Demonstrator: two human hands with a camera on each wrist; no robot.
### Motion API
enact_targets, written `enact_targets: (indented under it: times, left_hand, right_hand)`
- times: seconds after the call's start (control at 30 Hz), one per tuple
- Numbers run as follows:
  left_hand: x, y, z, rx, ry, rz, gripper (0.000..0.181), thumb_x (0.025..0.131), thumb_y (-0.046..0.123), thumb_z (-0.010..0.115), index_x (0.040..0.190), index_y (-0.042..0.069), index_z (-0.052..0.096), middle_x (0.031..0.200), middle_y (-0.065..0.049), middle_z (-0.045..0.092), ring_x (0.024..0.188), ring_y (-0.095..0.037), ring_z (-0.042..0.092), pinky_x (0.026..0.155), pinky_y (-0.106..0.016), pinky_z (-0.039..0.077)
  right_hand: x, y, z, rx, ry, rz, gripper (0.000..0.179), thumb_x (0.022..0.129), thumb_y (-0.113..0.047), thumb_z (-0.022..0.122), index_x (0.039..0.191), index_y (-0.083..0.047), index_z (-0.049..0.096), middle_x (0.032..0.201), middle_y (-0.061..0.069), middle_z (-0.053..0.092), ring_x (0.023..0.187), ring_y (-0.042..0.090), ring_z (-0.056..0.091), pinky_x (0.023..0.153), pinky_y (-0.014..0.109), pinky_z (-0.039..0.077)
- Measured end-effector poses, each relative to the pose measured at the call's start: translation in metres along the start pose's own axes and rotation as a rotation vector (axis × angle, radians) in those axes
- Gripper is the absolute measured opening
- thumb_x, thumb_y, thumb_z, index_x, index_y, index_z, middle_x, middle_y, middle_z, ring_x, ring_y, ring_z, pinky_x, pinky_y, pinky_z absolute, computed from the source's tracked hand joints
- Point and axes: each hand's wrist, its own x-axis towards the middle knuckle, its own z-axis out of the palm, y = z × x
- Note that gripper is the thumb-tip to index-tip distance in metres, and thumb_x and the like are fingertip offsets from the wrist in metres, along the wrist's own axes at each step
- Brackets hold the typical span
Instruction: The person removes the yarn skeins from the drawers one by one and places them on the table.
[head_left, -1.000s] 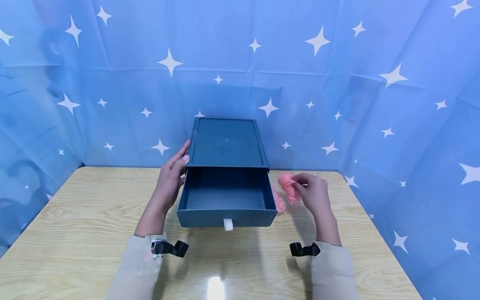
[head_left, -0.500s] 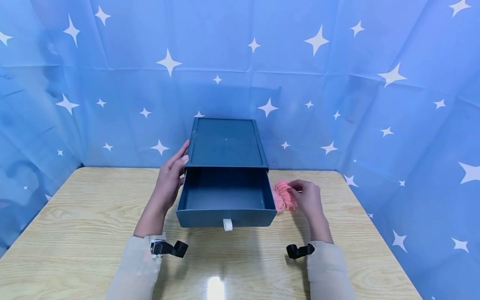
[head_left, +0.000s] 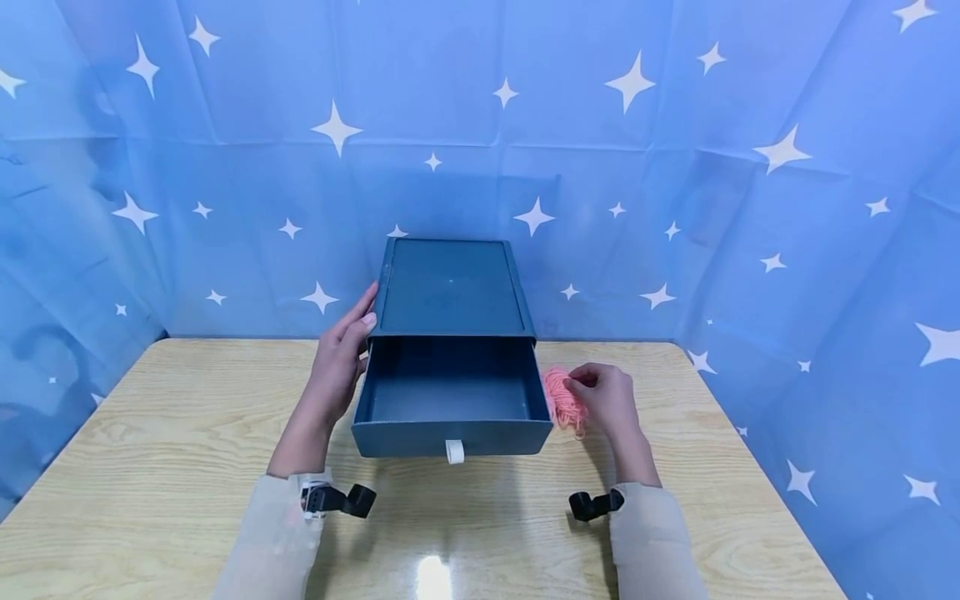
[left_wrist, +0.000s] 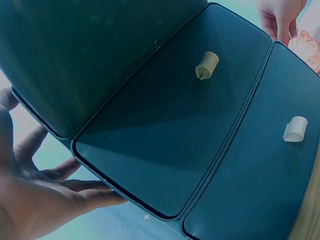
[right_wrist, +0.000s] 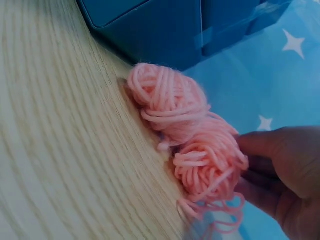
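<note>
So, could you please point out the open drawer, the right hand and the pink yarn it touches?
Open drawer [head_left: 450, 402]: head view, inside floor.
Right hand [head_left: 609, 397]: head view, back of hand.
Pink yarn [right_wrist: 212, 166]: right wrist view, wound strands.

At the right edge of the frame the right hand holds the side of a coral-pink yarn ball, loose strands trailing at lower centre. Touching it, a paler pink yarn ball sits nearer the upper centre, just beside a dark blue box along the top. Wooden tabletop fills the left, star-patterned blue cloth the upper right.
</note>
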Motion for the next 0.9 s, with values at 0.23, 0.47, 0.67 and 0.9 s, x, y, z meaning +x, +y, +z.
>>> enact_targets:
  times: [0.23,0.47,0.67,0.9]
  left_hand:
    - [-0.001,0.000,-0.004,-0.003,0.010,0.000,0.052,0.106,0.039,0.043,0.157,0.040,0.033,0.168,0.007,0.027,0.150,-0.033,0.036,0.113,-0.063,0.040]
    - [-0.002,0.001,-0.008,0.014,0.025,-0.007,0.051,0.105,0.040,0.043,0.155,0.043,0.035,0.167,0.008,0.028,0.150,-0.030,0.036,0.113,-0.064,0.038]
    - [-0.002,-0.001,-0.008,0.000,0.024,-0.013,0.052,0.105,0.039,0.043,0.156,0.041,0.035,0.167,0.007,0.028,0.149,-0.030,0.038,0.113,-0.063,0.040]
    - [0.002,-0.002,-0.001,0.016,0.014,-0.006,0.053,0.105,0.042,0.044,0.157,0.041,0.034,0.168,0.006,0.028,0.150,-0.032,0.036,0.114,-0.063,0.039]
  right_hand:
    - [0.000,-0.005,-0.001,-0.021,-0.008,-0.029,0.016,0.095,-0.017,0.070,0.102,-0.004,0.077,0.094,0.015,0.075,0.080,0.023,0.066,0.071,0.034,0.056]
    - [-0.001,-0.017,-0.007,-0.051,0.011,-0.106,0.020,0.096,-0.023,0.069,0.104,-0.005,0.077,0.096,0.014,0.076,0.085,0.025,0.069,0.078,0.042,0.059]
    - [-0.019,-0.054,-0.033,-0.038,0.116,-0.193,0.026,0.098,-0.029,0.067,0.109,-0.008,0.077,0.095,0.011,0.078,0.086,0.023,0.072,0.078,0.039,0.061]
    - [-0.066,-0.102,-0.076,0.100,0.362,-0.439,0.004,0.088,-0.011,0.078,0.085,-0.009,0.076,0.066,0.001,0.069,0.057,-0.005,0.054,0.056,0.010,0.044]
